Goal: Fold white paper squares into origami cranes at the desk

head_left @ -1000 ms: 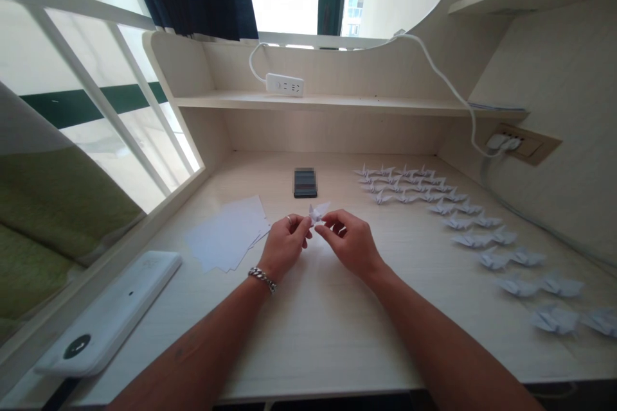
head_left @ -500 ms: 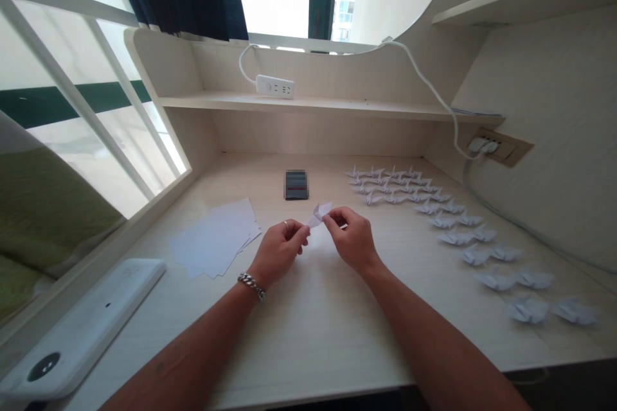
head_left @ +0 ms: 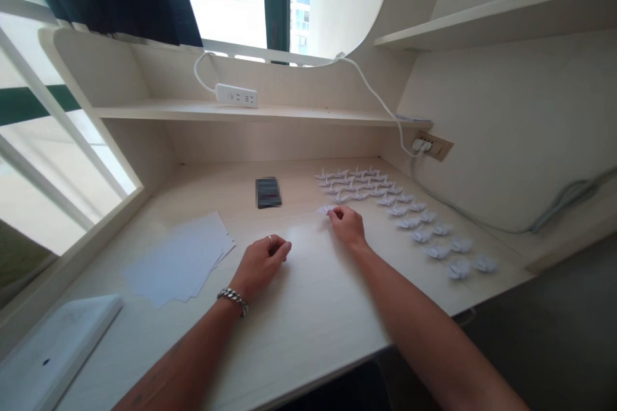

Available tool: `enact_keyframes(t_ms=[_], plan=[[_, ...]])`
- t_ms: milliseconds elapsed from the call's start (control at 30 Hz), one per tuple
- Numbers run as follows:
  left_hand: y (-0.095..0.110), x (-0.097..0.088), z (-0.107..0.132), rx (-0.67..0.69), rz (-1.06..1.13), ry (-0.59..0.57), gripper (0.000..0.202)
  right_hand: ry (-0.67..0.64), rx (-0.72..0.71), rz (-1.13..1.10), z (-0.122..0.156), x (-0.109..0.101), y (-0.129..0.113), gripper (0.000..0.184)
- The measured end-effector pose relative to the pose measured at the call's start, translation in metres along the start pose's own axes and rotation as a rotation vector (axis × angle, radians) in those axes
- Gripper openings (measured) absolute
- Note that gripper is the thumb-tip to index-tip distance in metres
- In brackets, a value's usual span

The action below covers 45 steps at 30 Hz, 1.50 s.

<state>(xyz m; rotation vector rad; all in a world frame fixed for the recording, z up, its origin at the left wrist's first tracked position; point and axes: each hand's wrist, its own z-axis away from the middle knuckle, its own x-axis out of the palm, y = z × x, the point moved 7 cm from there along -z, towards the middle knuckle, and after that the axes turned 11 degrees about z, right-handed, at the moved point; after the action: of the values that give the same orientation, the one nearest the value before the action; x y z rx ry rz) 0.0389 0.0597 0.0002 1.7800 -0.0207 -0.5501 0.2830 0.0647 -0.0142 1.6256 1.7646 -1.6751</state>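
Observation:
My right hand [head_left: 347, 226] pinches a white origami paper crane [head_left: 326, 210] at its fingertips, low over the desk and just short of the rows of cranes. My left hand [head_left: 263, 264] rests on the desk with its fingers curled, holding nothing, a ring on one finger and a chain bracelet [head_left: 233, 300] on the wrist. To its left lies a loose stack of white paper sheets [head_left: 178, 263]. Many folded white cranes stand in tidy rows [head_left: 361, 185] and a double column [head_left: 436, 237] on the desk's right.
A phone [head_left: 268, 192] lies face up behind my hands, its screen blurred. A white flat pad [head_left: 53, 353] sits at the near left edge. Above the pale wooden desk [head_left: 308, 282] runs a shelf [head_left: 241, 112] carrying a power strip [head_left: 236, 95], its cable leading to a wall socket [head_left: 429, 146].
My hands have parted. The left hand has let go of the crane and dropped to the desk, while the right hand carries the crane to the right, towards the rows. The view has swung left.

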Motion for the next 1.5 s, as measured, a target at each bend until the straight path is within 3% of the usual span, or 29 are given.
enact_keyframes(t_ms=[300,533,867,1500], plan=[[0.002,0.004,-0.003,0.001,-0.102,-0.067,0.031,0.110,0.202,0.152,-0.014,-0.035,0.062,0.026],[0.003,0.006,-0.004,-0.011,-0.131,-0.091,0.033,0.146,0.269,0.216,-0.030,-0.044,0.085,0.027],[0.002,0.009,-0.005,-0.034,-0.233,-0.151,0.039,0.120,0.312,0.287,-0.042,-0.044,0.096,0.025],[0.005,0.010,-0.004,-0.034,-0.246,-0.146,0.038,0.097,0.361,0.314,-0.041,-0.044,0.096,0.025]])
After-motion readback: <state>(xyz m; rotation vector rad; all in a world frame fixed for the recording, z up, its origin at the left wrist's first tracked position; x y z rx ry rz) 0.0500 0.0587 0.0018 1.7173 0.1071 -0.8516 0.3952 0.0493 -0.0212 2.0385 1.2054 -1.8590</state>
